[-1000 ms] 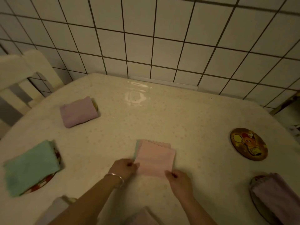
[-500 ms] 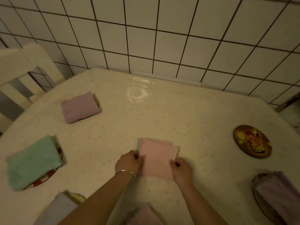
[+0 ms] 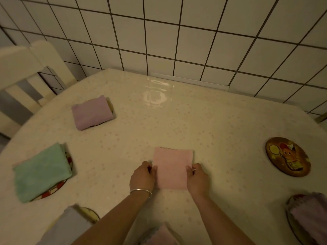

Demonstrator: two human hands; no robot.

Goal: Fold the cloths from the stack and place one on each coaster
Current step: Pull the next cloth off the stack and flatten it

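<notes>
You're pinching the folded pink cloth (image 3: 172,167) at its side edges, left hand (image 3: 142,175) and right hand (image 3: 198,178) both curled onto it, mid-table. Keeping the layers squared while lifting is key; the bare coaster (image 3: 288,157) sits well apart to your right, so carry it flat.

Pink cloth (image 3: 172,167), mauve cloth (image 3: 92,112), mint-green cloth (image 3: 41,172); a brown coaster (image 3: 288,157) with a yellow-and-red cartoon; cream bench (image 3: 203,124) speckled with pale dots; white tiles (image 3: 177,32), dark grout.
</notes>
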